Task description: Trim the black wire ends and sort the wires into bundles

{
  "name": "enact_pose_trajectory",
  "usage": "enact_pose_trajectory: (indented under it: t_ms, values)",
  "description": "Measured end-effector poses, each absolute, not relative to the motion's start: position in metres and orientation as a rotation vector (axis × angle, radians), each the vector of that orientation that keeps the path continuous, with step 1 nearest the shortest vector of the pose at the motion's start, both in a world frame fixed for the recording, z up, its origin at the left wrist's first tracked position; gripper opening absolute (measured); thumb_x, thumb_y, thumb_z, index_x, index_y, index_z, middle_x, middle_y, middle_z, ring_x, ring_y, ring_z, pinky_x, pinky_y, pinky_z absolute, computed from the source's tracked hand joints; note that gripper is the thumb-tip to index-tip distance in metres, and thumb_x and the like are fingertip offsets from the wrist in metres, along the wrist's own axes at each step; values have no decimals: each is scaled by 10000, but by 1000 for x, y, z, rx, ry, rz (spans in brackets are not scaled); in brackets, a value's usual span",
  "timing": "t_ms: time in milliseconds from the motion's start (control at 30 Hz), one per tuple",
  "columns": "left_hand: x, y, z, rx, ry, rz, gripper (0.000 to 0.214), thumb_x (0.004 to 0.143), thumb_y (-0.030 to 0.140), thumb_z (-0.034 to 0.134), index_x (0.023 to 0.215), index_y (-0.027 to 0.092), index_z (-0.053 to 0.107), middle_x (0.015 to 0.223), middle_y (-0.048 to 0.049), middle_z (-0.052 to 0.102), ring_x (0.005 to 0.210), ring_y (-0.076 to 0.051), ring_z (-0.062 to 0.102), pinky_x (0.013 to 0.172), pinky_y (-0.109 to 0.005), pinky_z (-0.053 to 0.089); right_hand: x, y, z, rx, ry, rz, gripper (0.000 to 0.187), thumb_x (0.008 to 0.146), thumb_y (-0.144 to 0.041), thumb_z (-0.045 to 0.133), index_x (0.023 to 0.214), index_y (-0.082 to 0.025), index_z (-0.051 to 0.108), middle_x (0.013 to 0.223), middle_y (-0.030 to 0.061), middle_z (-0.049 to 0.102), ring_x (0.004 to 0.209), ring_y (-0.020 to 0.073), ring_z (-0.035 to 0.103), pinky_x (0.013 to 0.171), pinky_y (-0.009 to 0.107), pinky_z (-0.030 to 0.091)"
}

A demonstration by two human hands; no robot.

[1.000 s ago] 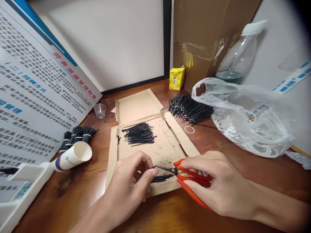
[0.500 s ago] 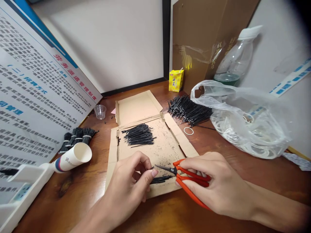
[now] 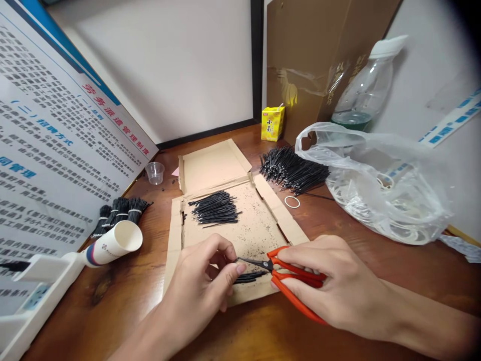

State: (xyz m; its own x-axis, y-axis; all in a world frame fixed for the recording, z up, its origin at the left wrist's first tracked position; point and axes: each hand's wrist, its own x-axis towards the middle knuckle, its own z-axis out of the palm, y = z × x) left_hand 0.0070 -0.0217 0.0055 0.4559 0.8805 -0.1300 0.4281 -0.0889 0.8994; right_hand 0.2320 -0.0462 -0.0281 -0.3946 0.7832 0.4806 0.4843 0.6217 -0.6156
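My right hand [image 3: 330,286] grips red-handled scissors [image 3: 296,273], their dark blades pointing left. The blade tips reach the fingertips of my left hand [image 3: 210,276], which pinches a thin black wire, mostly hidden by the fingers. Under my hands lies an opened cardboard box [image 3: 210,240]. A few black wires [image 3: 250,277] lie on its near part, just right of my left hand. Farther back on the cardboard is a neat pile of short black wires [image 3: 215,208]. Tiny dark scraps [image 3: 259,230] are scattered over the card.
Behind on the right lie a larger heap of black wires [image 3: 293,168], a white ring [image 3: 292,201] and a plastic bag [image 3: 383,200]. A bottle [image 3: 361,95] and a yellow drink box [image 3: 272,123] stand behind. At left are tied bundles [image 3: 122,208], a paper cup [image 3: 116,243] and a clear cup [image 3: 155,173].
The scissors' blade tips have moved slightly left, up to the fingertips of my left hand. Both hands keep their grip, and the piles look the same.
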Motion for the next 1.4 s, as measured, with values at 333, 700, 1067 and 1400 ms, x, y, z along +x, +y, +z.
enact_pose_trajectory:
  t_ms: [333, 700, 1067, 1400]
  values:
    - [7, -21, 6, 1742, 1145, 567, 195, 930, 328, 567, 825, 180, 496, 565, 38, 536, 393, -72, 500, 358, -143, 419, 232, -45, -29, -975, -2047, 467, 197, 854, -97, 515, 680, -183, 545, 522, -66, 404, 456, 77, 302, 459, 230, 276]
    - [8, -22, 4, 1722, 1125, 571, 190, 939, 328, 559, 843, 174, 504, 579, 33, 540, 421, -77, 524, 389, -155, 441, 230, -46, -29, -1024, -2045, 509, 170, 842, -115, 524, 688, -169, 572, 530, -62, 434, 466, 78, 304, 469, 239, 277]
    - [6, -21, 3, 1728, 1102, 595, 191, 937, 331, 567, 844, 171, 522, 659, 24, 522, 472, -87, 557, 401, -176, 492, 232, -47, -30, -1021, -2003, 473, 147, 844, -100, 531, 731, -154, 607, 536, -65, 431, 468, 74, 312, 474, 232, 287]
    - [7, -22, 3, 1729, 1112, 601, 192, 917, 317, 601, 823, 174, 512, 633, 38, 522, 422, -64, 518, 364, -142, 436, 230, -48, -29, -1011, -2039, 528, 147, 823, -107, 530, 717, -139, 627, 531, -60, 431, 472, 76, 276, 458, 254, 256]
